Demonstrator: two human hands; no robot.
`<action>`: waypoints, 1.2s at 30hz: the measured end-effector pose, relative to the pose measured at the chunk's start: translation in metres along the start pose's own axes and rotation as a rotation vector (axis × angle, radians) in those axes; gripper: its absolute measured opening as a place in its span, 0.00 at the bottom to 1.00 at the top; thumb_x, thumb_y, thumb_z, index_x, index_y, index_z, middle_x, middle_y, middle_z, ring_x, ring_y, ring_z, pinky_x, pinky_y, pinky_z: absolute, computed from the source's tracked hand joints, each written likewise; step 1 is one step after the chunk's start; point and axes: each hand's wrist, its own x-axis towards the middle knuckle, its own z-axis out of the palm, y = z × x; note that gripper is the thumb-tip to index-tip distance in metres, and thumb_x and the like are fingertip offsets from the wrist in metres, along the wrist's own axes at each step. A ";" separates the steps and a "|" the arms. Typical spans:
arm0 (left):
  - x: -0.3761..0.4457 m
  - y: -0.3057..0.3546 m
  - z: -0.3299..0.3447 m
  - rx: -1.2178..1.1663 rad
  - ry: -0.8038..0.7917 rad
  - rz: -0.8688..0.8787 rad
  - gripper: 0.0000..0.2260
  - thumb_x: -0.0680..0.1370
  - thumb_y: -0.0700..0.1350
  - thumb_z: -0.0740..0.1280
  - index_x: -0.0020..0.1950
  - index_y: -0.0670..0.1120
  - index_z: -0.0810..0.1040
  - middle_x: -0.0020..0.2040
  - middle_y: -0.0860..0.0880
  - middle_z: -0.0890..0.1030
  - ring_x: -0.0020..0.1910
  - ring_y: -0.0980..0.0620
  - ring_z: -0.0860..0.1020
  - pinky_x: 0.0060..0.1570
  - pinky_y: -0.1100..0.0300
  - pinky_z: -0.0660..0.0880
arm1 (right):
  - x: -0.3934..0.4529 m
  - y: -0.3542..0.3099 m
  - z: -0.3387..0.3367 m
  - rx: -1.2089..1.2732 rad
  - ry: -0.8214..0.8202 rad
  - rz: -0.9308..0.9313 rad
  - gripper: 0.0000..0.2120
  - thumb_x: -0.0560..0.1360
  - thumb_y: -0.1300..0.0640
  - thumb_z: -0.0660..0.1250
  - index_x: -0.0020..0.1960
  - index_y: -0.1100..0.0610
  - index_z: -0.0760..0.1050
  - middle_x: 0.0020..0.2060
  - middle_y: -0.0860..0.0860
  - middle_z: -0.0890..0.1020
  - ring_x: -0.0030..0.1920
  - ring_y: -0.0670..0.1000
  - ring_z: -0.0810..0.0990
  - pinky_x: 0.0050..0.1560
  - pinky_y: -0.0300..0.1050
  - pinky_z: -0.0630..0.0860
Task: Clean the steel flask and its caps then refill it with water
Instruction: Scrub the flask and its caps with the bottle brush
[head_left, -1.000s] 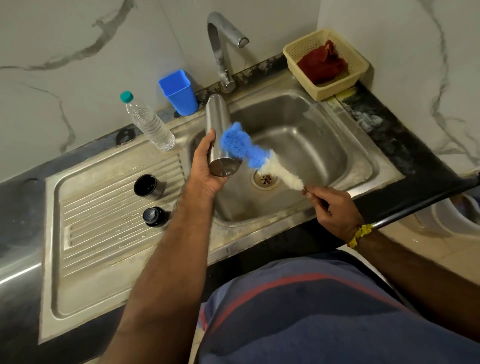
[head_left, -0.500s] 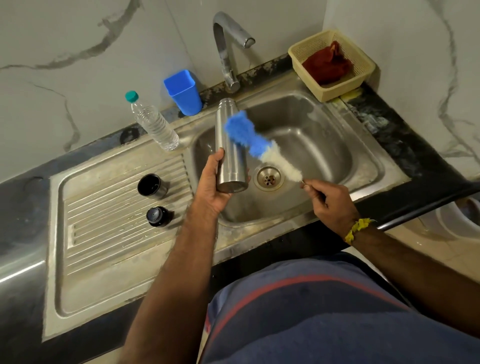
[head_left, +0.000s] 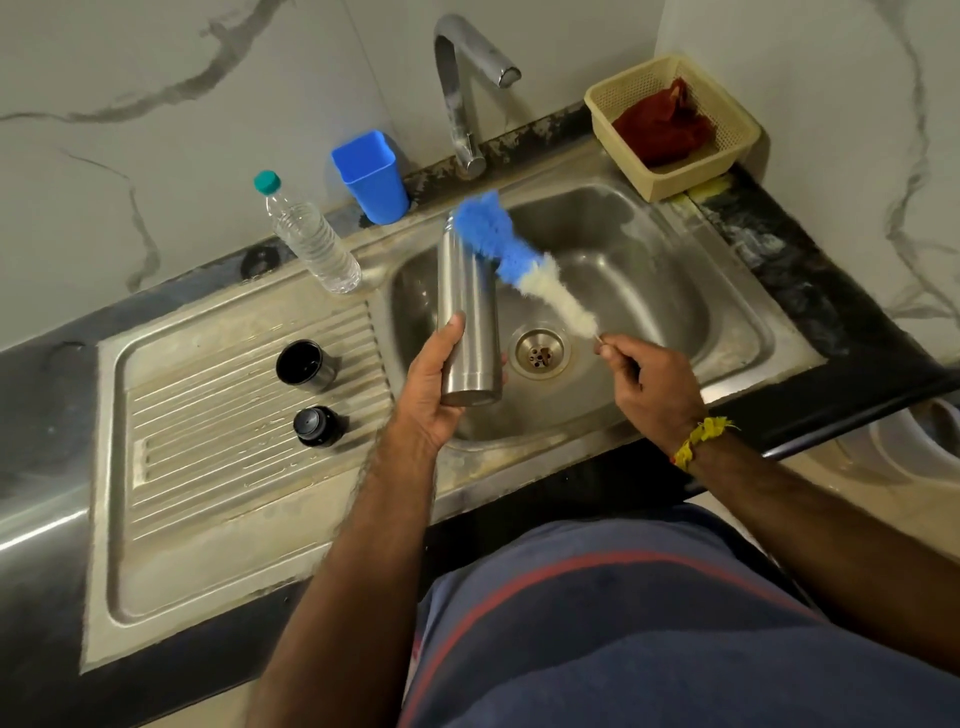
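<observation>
Left hand is extended forward, fingers and thumb curled round the steel flask. Right hand is held beside it, fingers pinched on the brush handle; a yellow thread is worn at the wrist.

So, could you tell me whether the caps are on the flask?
No, both caps stand on the drainboard, apart from the flask.
</observation>
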 end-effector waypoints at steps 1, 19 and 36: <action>0.000 -0.002 -0.001 -0.007 -0.003 -0.010 0.31 0.73 0.55 0.75 0.71 0.42 0.74 0.53 0.41 0.85 0.50 0.41 0.84 0.49 0.47 0.82 | 0.004 -0.003 0.000 -0.009 0.001 0.010 0.15 0.80 0.51 0.60 0.59 0.57 0.80 0.47 0.56 0.86 0.47 0.57 0.84 0.47 0.58 0.82; 0.014 0.006 0.006 -0.176 -0.047 -0.043 0.29 0.74 0.61 0.72 0.68 0.42 0.76 0.56 0.41 0.82 0.47 0.42 0.81 0.48 0.49 0.80 | -0.029 -0.003 0.005 0.021 -0.054 -0.017 0.10 0.80 0.59 0.64 0.58 0.59 0.81 0.45 0.55 0.86 0.43 0.55 0.84 0.42 0.56 0.82; 0.031 0.050 0.021 -0.223 -0.068 -0.038 0.27 0.81 0.61 0.65 0.69 0.41 0.75 0.57 0.42 0.83 0.55 0.44 0.82 0.63 0.46 0.77 | -0.047 0.005 -0.016 0.047 0.007 -0.116 0.12 0.76 0.61 0.66 0.57 0.65 0.82 0.48 0.57 0.86 0.45 0.54 0.86 0.49 0.45 0.80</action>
